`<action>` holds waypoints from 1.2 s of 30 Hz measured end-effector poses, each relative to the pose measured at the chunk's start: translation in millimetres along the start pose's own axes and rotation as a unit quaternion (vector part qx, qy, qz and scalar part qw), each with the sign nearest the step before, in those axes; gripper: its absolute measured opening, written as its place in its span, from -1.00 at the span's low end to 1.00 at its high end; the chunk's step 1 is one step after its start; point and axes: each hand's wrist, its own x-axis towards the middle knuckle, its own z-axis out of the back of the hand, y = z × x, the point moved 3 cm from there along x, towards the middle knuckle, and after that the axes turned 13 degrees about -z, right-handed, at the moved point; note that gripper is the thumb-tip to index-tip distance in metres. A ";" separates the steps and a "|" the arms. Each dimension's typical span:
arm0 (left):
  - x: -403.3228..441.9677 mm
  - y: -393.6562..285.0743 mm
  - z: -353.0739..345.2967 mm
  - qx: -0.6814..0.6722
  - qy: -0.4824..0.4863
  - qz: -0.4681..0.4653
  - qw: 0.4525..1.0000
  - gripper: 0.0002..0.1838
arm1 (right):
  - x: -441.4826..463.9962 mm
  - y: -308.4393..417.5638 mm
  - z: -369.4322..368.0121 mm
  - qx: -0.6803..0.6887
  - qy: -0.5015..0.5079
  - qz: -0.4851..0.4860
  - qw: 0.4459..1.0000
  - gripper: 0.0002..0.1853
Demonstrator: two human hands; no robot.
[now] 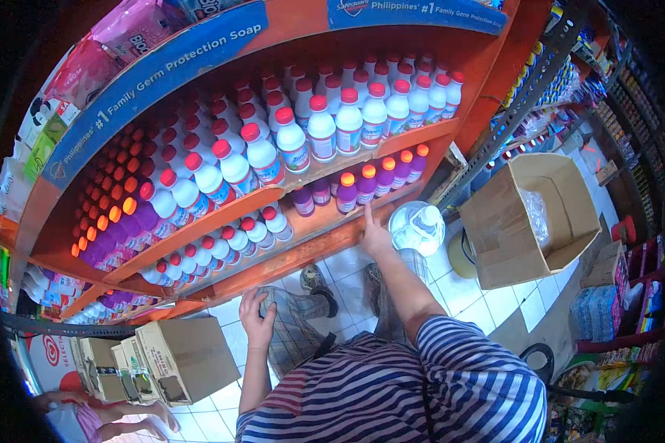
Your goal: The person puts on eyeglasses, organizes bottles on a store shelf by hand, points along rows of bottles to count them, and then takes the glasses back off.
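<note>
My right hand [375,235] reaches toward the lower shelf, its index finger stretched out just below a purple bottle with an orange cap [366,184]. Whether the fingertip touches the bottle or the shelf edge, I cannot tell. The other fingers are curled, and nothing shows in them. Resting near my knee, my left hand [258,317] has its fingers apart and is empty. White bottles with red caps [319,129] stand in rows on the shelf above. More white bottles [236,240] fill the lower shelf at the left, with purple ones [118,229] above them.
An open cardboard box [495,229] stands on the tiles at the right, beside a pail [462,255] and a clear plastic container [416,229]. Closed cartons [192,358] are at the lower left. Another person's legs [133,421] show at the bottom left.
</note>
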 end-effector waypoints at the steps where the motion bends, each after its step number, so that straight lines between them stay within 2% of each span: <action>1: -1.5 0.5 0.3 -0.003 0.000 0.000 1.000 -0.66 | -2.0 0.5 2.1 0.011 -0.028 -0.006 1.000 -0.04; 2: -1.7 1.2 -0.2 -0.006 -0.001 0.000 1.000 -0.66 | -3.5 1.0 6.9 0.022 -0.057 -0.011 0.998 -0.04; 5: 0.0 0.9 -0.5 -0.009 -0.004 -0.002 1.000 -0.66 | -12.4 5.3 14.2 -0.020 0.082 -0.037 0.996 -0.05; 8: -1.2 1.9 0.7 -0.006 -0.006 -0.004 1.000 -0.66 | -6.8 4.2 11.1 -0.001 -0.015 -0.018 1.000 -0.06; 11: 0.0 -0.3 -1.9 -0.003 -0.008 -0.004 1.000 -0.67 | -4.8 3.8 8.1 -0.046 0.094 -0.040 0.994 -0.08; 14: 0.6 1.4 -1.0 -0.001 -0.006 -0.002 1.000 -0.67 | 0.6 0.7 2.1 0.005 -0.094 0.027 0.995 0.02; 17: 1.2 0.2 -1.7 0.002 -0.008 -0.004 1.000 -0.66 | 5.7 -0.7 -2.9 -0.002 -0.052 -0.008 0.999 0.02; 18: 1.6 -0.7 -1.7 0.002 -0.010 -0.005 1.000 -0.66 | 3.1 -0.3 -2.2 -0.017 0.000 -0.001 1.000 0.01; 26: -6.0 13.9 1.2 -0.043 -0.017 0.011 0.999 -0.70 | -19.8 20.0 18.8 0.097 -0.009 -0.035 0.995 -0.02; 30: -10.7 19.6 2.1 -0.051 -0.028 0.013 0.998 -0.71 | -15.7 18.1 -0.1 0.272 -0.105 0.050 0.955 -0.01; 34: -18.2 20.1 3.7 -0.057 -0.038 0.019 0.997 -0.70 | -50.9 19.7 15.5 0.354 -0.099 0.116 0.923 -0.11; 36: -20.1 18.7 3.8 -0.061 -0.046 0.025 0.997 -0.70 | -67.8 15.7 17.9 0.353 -0.025 0.133 0.926 -0.17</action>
